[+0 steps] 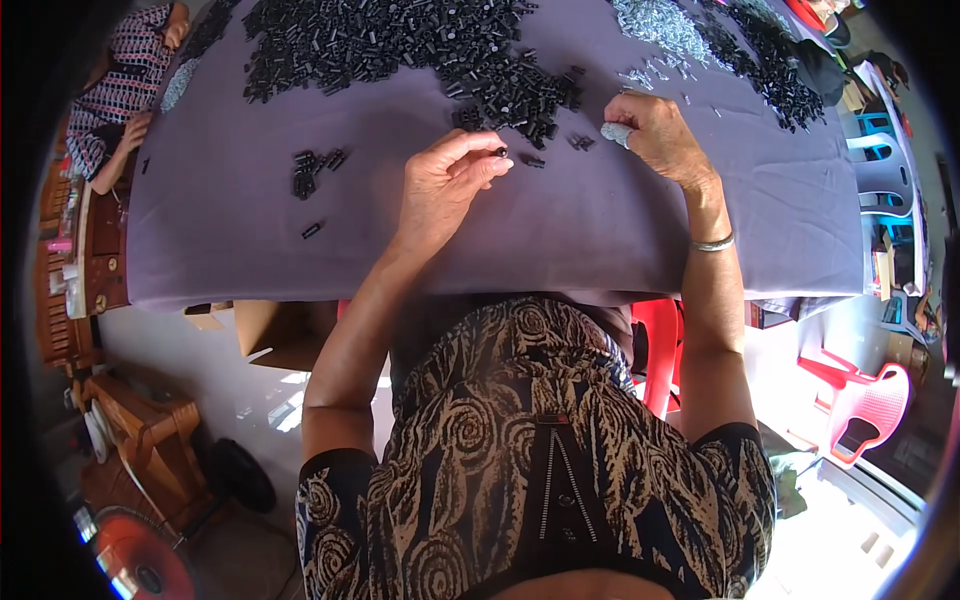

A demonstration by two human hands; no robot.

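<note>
Over the purple-grey tablecloth [570,235], my left hand [445,185] pinches a small black cylindrical piece [501,153] between thumb and forefinger. To its right my right hand [660,135] is closed, with a pale silvery clump [617,132] showing at its fingers; it looks like many tiny pieces bunched together. A large heap of small black cylinders [390,45] spreads beyond my left hand. A few loose black pieces [581,143] lie between my hands. Off to the left sit a small cluster of black pieces [305,178] and a single one [313,230].
A heap of clear silvery pieces [662,30] and a dark heap [775,80] lie at the far right. Another person's hand [136,130] rests at the table's left edge. A cardboard box [280,335], a fan [145,555] and a red-pink chair [870,405] stand below table height.
</note>
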